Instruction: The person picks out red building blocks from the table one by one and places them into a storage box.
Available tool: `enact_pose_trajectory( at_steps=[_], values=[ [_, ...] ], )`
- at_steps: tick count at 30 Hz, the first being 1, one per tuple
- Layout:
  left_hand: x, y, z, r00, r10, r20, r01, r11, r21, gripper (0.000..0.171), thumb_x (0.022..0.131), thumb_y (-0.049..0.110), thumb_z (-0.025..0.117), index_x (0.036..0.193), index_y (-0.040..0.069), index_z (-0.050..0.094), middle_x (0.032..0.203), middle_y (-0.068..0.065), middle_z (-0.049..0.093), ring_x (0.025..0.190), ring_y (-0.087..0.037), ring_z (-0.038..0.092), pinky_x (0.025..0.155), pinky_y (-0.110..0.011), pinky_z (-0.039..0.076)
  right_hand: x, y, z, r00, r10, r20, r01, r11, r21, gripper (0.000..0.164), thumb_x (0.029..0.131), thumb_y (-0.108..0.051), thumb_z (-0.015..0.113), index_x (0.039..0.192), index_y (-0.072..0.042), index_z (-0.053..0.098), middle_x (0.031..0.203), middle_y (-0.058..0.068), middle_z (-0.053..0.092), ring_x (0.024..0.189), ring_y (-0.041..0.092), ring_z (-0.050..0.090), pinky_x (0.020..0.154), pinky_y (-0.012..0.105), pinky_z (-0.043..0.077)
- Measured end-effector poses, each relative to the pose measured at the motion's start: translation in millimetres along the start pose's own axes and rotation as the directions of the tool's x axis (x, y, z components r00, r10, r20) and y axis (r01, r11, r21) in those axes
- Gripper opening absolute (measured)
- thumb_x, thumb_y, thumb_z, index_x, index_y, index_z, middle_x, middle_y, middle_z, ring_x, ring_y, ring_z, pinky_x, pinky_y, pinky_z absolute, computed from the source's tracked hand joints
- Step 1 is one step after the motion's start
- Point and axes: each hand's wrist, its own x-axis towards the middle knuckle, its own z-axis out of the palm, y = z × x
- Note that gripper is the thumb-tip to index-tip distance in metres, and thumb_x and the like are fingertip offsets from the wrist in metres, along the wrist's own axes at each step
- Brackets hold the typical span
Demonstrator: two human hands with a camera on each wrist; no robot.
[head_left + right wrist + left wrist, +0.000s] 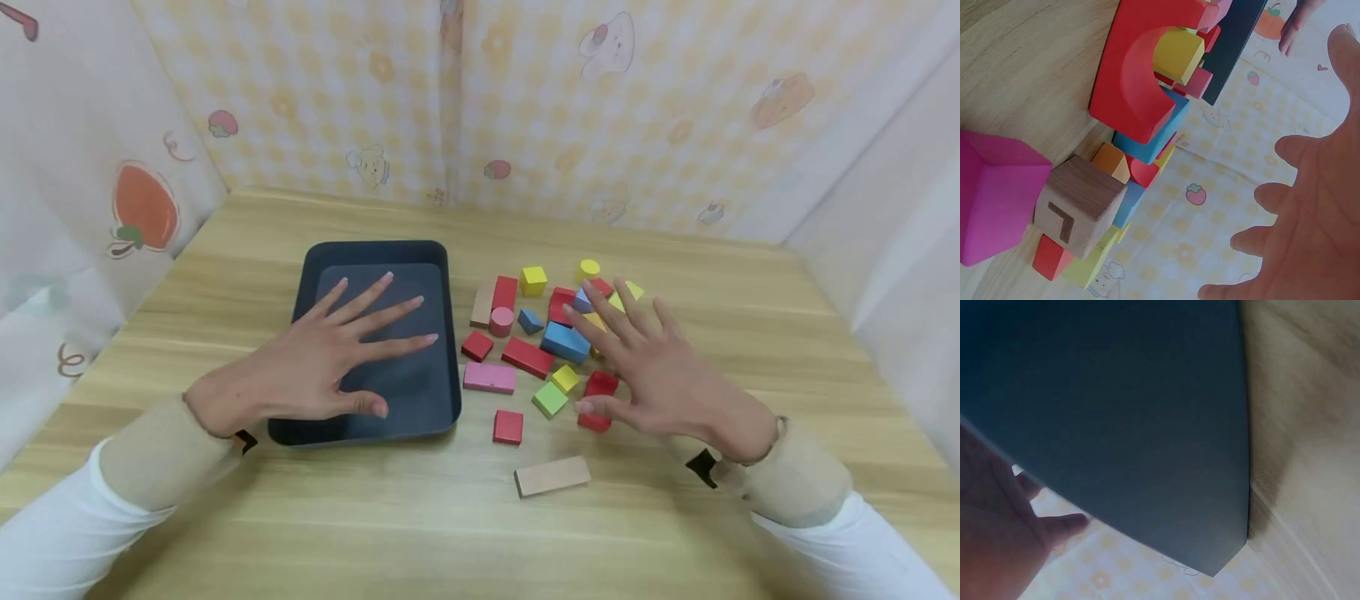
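Clearly, the left hand and the right hand are both spreading their fingers apart and holding nothing. The left is hovering over a dark grey rectangular tray with rounded corners; the right is hovering over the right side of a scatter of small coloured blocks, its thumb near a red block with a curved cut-out. The blocks are lying just right of the tray, on a pale wood-grain tabletop. Behind, a yellow-and-white checked fabric curtain is hanging.

Yellow-checked cloth hangs behind a pale wood-grained table.
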Motion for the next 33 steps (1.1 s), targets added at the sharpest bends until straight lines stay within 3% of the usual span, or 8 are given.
enact_pose_trajectory(
  at_steps=[8,17,21,24,27,30,33],
  values=[
    [-8.5,-2.2,-7.2,0.999,-0.051,0.020,0.051,0.998,-0.023,0.072,0.081,0.060,0.054,0.144,0.035,0.030,0.154,-0.003,0.014,0.137,-0.033,-0.005,0.099,-0.069,0.009,6.4,-3.1,-4.5,1.000,-0.024,-0.001,0.024,1.000,-0.015,0.091,0.079,-0.068,0.048,0.150,-0.022,0.012,0.155,0.005,-0.006,0.136,0.032,-0.009,0.098,0.069,0.013],
    [-28.5,-22.7,-22.1,0.990,-0.138,-0.038,0.137,0.990,-0.025,0.076,0.081,0.053,0.059,0.146,0.030,0.027,0.154,-0.007,0.011,0.137,-0.032,-0.007,0.094,-0.073,0.014,22.9,-8.7,-6.6,0.997,-0.066,0.028,0.067,0.996,-0.054,0.090,0.081,-0.071,0.042,0.150,-0.022,0.012,0.155,0.004,-0.006,0.136,0.032,-0.012,0.101,0.065,0.015],
    [-35.6,-35.5,-23.7,0.972,-0.224,-0.065,0.224,0.975,-0.007,0.080,0.080,0.052,0.062,0.147,0.025,0.026,0.151,-0.012,0.019,0.137,-0.032,0.001,0.094,-0.070,0.019,32.1,-9.0,-4.9,0.995,-0.098,0.027,0.098,0.995,-0.004,0.085,0.084,-0.063,0.048,0.149,-0.017,0.019,0.153,0.012,0.011,0.137,0.034,0.000,0.103,0.058,0.021],
    [-38.3,-42.8,-21.3,0.935,-0.329,-0.133,0.332,0.943,0.006,0.079,0.080,0.050,0.063,0.143,0.012,0.033,0.138,-0.020,0.037,0.129,-0.039,0.024,0.091,-0.064,0.029,40.0,-10.4,-2.4,0.991,-0.132,-0.030,0.134,0.988,0.070,0.077,0.084,-0.051,0.059,0.143,-0.010,0.032,0.141,0.015,0.036,0.130,0.031,0.025,0.099,0.049,0.034],
    [-39.0,-47.7,-16.3,0.861,-0.468,-0.200,0.468,0.882,-0.052,0.069,0.082,0.046,0.063,0.129,-0.002,0.045,0.110,-0.023,0.051,0.100,-0.037,0.046,0.079,-0.054,0.038,47.6,-13.0,-1.4,0.987,-0.135,-0.085,0.143,0.984,0.103,0.065,0.082,-0.041,0.066,0.133,-0.006,0.046,0.123,0.012,0.050,0.112,0.023,0.040,0.089,0.040,0.044],
    [-39.4,-50.3,-11.6,0.786,-0.602,-0.141,0.581,0.797,-0.166,0.062,0.086,0.047,0.058,0.114,-0.007,0.048,0.079,-0.016,0.054,0.068,-0.027,0.050,0.061,-0.042,0.041,54.0,-15.9,-2.0,0.991,-0.113,-0.078,0.120,0.988,0.096,0.052,0.081,-0.036,0.068,0.120,-0.004,0.056,0.109,0.008,0.055,0.098,0.019,0.044,0.080,0.035,0.046],
    [-40.8,-50.7,-9.2,0.734,-0.679,-0.025,0.658,0.719,-0.223,0.056,0.089,0.051,0.051,0.102,-0.003,0.046,0.060,-0.006,0.046,0.049,-0.019,0.043,0.047,-0.035,0.036,61.4,-18.4,-1.2,0.996,-0.081,-0.027,0.083,0.993,0.083,0.044,0.080,-0.034,0.069,0.112,-0.003,0.060,0.099,0.007,0.055,0.090,0.017,0.044,0.073,0.031,0.047]
  ],
)
